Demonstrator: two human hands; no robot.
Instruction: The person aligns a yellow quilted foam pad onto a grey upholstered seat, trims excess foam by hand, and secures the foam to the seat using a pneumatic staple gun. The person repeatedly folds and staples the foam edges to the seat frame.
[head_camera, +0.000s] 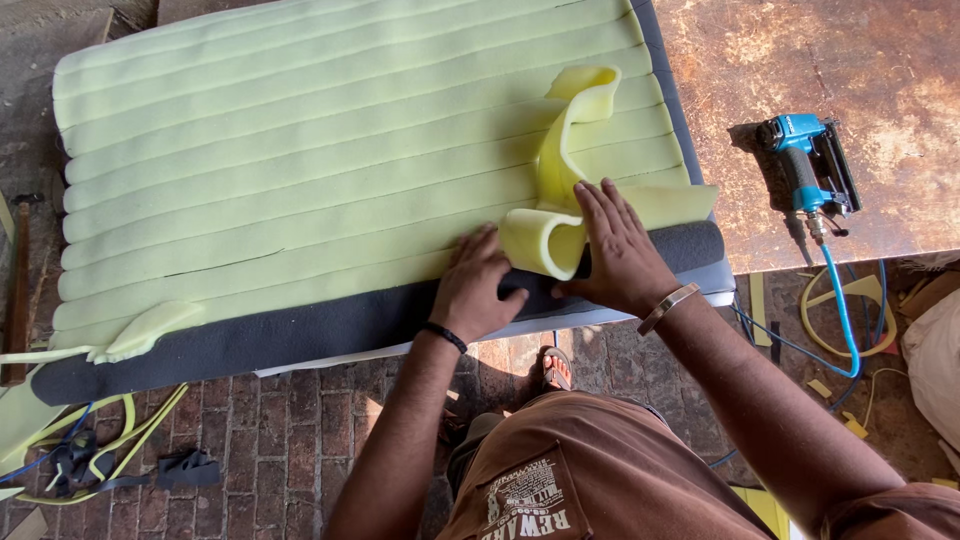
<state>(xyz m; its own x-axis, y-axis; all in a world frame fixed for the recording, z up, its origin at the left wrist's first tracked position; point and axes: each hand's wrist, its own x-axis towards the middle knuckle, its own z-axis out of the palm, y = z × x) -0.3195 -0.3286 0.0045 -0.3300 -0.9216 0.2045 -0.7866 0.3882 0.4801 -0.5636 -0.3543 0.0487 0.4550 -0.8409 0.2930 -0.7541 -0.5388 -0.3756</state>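
Flatly, both hands (545, 265) press foam strip (560, 170)

Soft matt foam strip (560, 170); fuzzy grey felt edge (300, 335); rusty rough metal tabletop (850, 100)

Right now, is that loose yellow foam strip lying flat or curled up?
Curled up. The foam strip loops off the ribbed pad, its end rolled between the left hand and right hand.

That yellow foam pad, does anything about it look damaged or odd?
Yes. One foam strip has come loose from the ribbed foam pad and curls upward near the right hand. Another loose piece flaps at the lower left corner, and offcuts litter the brick floor.
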